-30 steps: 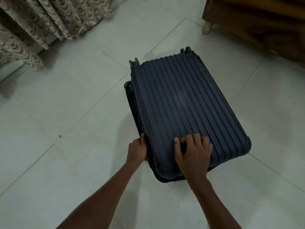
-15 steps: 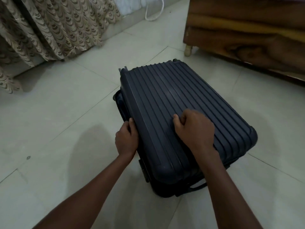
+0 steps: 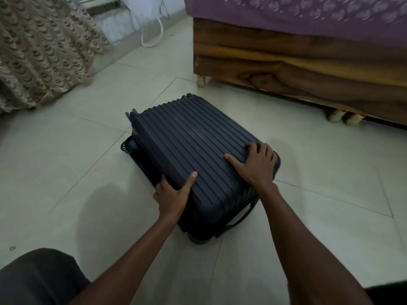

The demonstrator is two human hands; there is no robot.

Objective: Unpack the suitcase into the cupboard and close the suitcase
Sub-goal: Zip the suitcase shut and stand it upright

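A dark blue ribbed hard-shell suitcase (image 3: 189, 146) lies flat on the tiled floor, its lid slightly raised along the left side so a gap shows there. My left hand (image 3: 174, 194) grips the lid's left edge near the front corner, thumb on top and fingers under the rim. My right hand (image 3: 257, 164) rests on the lid's near right corner with fingers bent over the ribs. A strap handle (image 3: 237, 221) sticks out at the front. The cupboard is out of view.
A wooden bed frame (image 3: 286, 62) with a purple cover (image 3: 308, 16) stands to the right and behind. A patterned curtain (image 3: 39, 51) hangs at the left. A white cable (image 3: 152, 38) loops by the far wall. My dark-clad knee (image 3: 37, 278) is at the bottom left.
The camera has pulled back and up, showing more of the bed. My right hand slid from the lid's middle to its right corner. My left hand moved its thumb onto the lid's left edge.
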